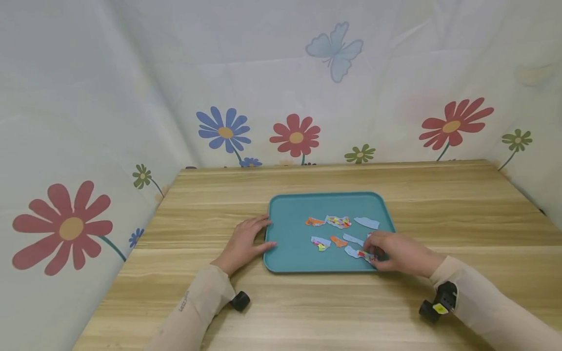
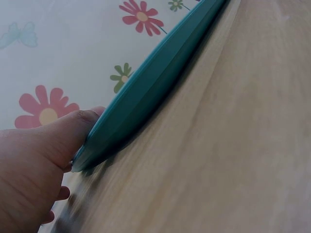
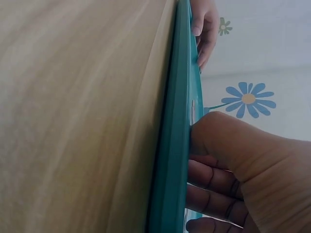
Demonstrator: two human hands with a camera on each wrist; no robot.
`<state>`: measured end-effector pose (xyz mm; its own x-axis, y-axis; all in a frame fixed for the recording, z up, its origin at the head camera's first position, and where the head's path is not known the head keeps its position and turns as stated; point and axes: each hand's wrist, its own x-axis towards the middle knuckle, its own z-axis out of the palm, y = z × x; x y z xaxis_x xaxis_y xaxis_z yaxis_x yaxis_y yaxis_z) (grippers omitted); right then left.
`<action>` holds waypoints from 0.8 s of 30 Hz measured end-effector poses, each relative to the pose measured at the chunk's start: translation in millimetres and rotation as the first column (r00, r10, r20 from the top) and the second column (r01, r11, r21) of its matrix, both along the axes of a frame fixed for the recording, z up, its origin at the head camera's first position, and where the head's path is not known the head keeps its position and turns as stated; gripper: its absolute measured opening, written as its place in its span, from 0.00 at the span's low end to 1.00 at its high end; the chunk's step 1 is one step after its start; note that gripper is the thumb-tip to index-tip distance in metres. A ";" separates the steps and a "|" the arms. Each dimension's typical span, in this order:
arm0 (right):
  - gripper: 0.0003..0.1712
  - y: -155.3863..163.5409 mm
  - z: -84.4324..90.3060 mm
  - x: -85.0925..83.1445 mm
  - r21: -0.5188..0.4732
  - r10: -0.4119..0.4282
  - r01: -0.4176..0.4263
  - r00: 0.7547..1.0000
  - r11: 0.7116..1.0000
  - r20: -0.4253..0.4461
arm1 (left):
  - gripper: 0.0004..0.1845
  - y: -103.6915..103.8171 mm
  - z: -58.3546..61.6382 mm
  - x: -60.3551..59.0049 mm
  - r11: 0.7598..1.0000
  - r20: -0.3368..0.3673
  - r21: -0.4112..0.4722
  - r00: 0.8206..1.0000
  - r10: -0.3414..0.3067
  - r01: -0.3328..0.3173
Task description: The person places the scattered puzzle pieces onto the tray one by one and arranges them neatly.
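A teal tray (image 1: 290,253) lies on the wooden table, with several torn paper pieces spread over its middle and right side. Some pieces are pale blue, others orange or patterned in bright colours. At the tray's left edge, my left hand (image 1: 246,242) holds the rim, its thumb (image 2: 73,128) over the top and the other fingers partly hidden at the outer side. My right hand (image 1: 397,251) reaches over the tray's front right corner, fingers curled, thumb and fingertips pinching a pale blue piece with red and yellow print (image 1: 352,251). The fingers cover part of that piece.
An orange scrap (image 1: 338,242) and a blue-white scrap (image 1: 353,239) lie close to the right fingertips. Farther back are a patterned piece (image 1: 338,222) and a plain pale blue one (image 1: 367,223). A flower-printed curtain (image 1: 263,87) hangs behind the table (image 1: 325,312).
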<state>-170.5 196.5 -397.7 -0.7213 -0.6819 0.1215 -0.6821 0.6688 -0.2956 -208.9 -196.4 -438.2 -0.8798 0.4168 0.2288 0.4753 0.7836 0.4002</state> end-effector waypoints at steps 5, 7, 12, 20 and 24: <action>0.10 1.3 -1.3 3.0 0.022 -0.026 0.026 1.000 0.999 -0.004 | 0.35 1.3 -0.8 -1.4 1.000 0.001 -0.004 1.000 -0.006 0.006; 0.11 2.0 -1.5 3.9 0.022 -0.031 0.031 1.000 0.999 -0.001 | 0.35 1.7 -1.6 -2.3 1.000 0.002 -0.006 1.000 -0.009 0.009; 0.12 3.1 -2.4 5.0 0.005 -0.025 0.025 1.000 1.000 -0.009 | 0.35 1.9 -4.0 -4.4 1.000 0.004 -0.003 1.000 -0.017 0.017; 0.14 -0.3 -5.9 3.7 -0.026 -0.031 0.030 0.999 0.999 -0.029 | 0.35 -6.1 -7.0 -4.2 1.000 0.005 -0.021 1.000 -0.004 0.005; 0.18 -2.4 -8.1 3.8 -0.064 -0.056 0.054 0.998 0.996 -0.026 | 0.35 -10.4 -9.7 -2.7 1.000 -0.006 -0.026 1.000 -0.001 0.001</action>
